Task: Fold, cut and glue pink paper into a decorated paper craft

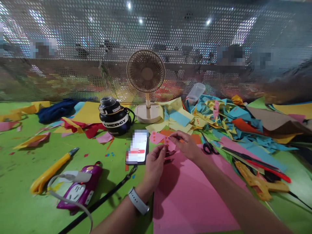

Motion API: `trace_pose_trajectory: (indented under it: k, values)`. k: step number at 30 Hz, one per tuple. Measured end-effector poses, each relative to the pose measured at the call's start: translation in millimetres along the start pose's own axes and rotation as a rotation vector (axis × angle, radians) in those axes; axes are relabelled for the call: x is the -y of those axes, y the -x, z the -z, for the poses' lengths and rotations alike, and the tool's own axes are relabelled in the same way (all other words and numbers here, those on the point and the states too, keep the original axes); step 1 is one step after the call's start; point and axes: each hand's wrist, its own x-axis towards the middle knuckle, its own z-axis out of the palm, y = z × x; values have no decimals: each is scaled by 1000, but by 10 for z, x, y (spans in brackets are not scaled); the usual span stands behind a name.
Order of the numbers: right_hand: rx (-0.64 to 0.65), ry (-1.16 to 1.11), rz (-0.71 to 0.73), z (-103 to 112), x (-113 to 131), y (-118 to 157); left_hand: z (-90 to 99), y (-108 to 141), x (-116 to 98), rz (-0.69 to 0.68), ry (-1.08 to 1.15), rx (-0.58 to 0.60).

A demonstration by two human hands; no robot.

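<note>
My left hand (155, 161) pinches a small pink paper piece (166, 141) with red dots between thumb and fingers. At the upper right of that piece, my right hand (186, 146) has its thumb and fingertips pressed together. What it pinches, if anything, is too small to name. Beneath both hands lies a large pink sheet (195, 195). Another dotted pink piece (156, 137) rests just beyond my left hand, over orange paper (195, 136). A lit phone (137, 148) lies to the left of my left hand.
A fan (146, 73) and a black jug (114, 117) stand at the back. Scissors (209, 147), blue paper scraps (234, 113), a yellow glue gun (258, 182) lie right. A purple power strip (81, 188), a yellow-handled tool (53, 170), a black strap (102, 198) lie left.
</note>
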Motion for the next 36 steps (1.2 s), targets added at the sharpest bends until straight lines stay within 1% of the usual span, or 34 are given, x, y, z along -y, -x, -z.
trace_pose_trajectory:
  k: [10,17,22,26,31,33,36]
  values:
    - [2,42,7,1,67,13,15,-23,31,-30,-26,2]
    - [14,24,22,0,53,19,13,30,-4,7,25,-10]
    - [53,6,3,-27,119,33,12,2,-20,60,32,-19]
    - [57,4,-15,-37,150,40,20,-28,-22,21,6,3]
    - [70,-52,-25,-62,121,46,33,-34,-47,-52,-5,56]
    - [34,-96,-42,-67,99,33,29,-34,-56,-67,-19,59]
    - [-104,-230,-107,-38,50,-17,22,-39,-50,-37,-42,70]
